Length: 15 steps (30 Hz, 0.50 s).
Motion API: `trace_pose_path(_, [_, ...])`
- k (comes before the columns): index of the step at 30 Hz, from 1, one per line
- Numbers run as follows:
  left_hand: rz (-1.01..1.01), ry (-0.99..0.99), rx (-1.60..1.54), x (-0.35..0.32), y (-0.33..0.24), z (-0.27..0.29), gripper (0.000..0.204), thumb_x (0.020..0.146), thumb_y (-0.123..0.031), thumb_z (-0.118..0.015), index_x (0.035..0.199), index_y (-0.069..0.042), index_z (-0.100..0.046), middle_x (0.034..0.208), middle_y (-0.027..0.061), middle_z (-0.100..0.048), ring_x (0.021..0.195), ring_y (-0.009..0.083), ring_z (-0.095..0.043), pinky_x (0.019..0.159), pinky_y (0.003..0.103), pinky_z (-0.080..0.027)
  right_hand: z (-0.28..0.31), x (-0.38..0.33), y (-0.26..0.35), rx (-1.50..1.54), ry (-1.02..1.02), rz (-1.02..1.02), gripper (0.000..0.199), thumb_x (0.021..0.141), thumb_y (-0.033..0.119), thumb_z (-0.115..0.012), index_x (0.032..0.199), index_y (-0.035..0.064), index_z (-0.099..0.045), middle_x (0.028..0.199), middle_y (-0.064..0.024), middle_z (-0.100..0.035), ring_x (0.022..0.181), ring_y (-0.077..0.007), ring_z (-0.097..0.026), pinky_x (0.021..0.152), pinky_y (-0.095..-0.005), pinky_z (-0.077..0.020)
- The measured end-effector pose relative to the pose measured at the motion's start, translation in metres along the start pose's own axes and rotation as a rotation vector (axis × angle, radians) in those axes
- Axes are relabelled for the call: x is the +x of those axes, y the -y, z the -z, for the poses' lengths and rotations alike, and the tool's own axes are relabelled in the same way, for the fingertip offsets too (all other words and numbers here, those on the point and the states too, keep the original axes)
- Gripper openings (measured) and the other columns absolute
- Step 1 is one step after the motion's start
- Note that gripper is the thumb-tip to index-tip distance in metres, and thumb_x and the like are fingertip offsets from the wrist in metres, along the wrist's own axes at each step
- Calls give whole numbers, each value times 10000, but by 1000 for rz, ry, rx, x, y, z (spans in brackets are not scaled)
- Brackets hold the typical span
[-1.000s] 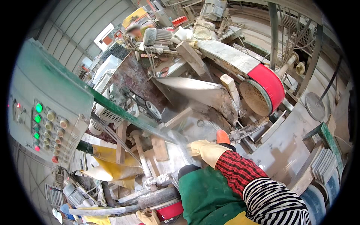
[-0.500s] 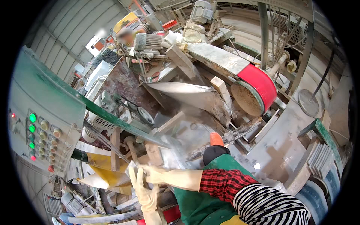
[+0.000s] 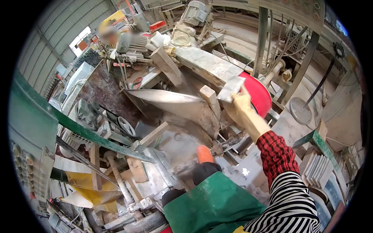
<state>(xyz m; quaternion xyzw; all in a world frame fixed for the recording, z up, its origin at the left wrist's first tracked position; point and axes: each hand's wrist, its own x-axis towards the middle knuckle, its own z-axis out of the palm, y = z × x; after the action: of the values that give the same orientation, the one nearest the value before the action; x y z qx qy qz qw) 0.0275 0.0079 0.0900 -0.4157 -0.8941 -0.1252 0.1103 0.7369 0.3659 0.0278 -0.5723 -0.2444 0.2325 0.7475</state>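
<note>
One pale squarish slab (image 3: 230, 89) is held near its edge by the right grip (image 3: 245, 106), a hand in a cream rubber glove, fingers closed on it. Half a second earlier this grip was low and to the left, beside the other gloved hand; it has since come up to the red drum band (image 3: 259, 97). The left hand has left the view, and its state cannot be told; visible handling therefore rests with the right hand alone.

Right arm: extended forward, wrist nearer the body, fingers directed away; checked cuff (image 3: 278, 157) at the wrist, striped sleeve (image 3: 283, 198) behind it. The band lies just right of the grip; contact with the slab cannot be determined. Left of the grip: a wooden block (image 3: 210, 99). Beyond it: a pale machine bed (image 3: 208, 62), and farther off, a grey motor (image 3: 195, 13).
</note>
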Motion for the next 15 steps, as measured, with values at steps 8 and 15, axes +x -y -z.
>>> trace_pose_path(8, [-74, -1, 45, 8, 29, -29, 612, 946, -470, -600, 1346, -8, -569, 1308, 293, -569, 1227, 437, -526, 1064, 520, -395, 35, 94, -5, -712, -206, -192, 481, 859, 212, -668, 1289, 12, -590, 1240, -248, -648, 1138, -341, -639, 925, -394, -493])
trace_pose_path(15, [-95, -11, 22, 1, 16, -25, 593, 939, -398, -624, 1380, -11, -535, 1366, 277, -527, 1268, 424, -498, 1084, 515, -383, 22, 94, 29, -1635, 272, -231, 304, 881, 246, -623, 1085, 59, -749, 1184, -211, -693, 1114, -362, -670, 951, -440, -515])
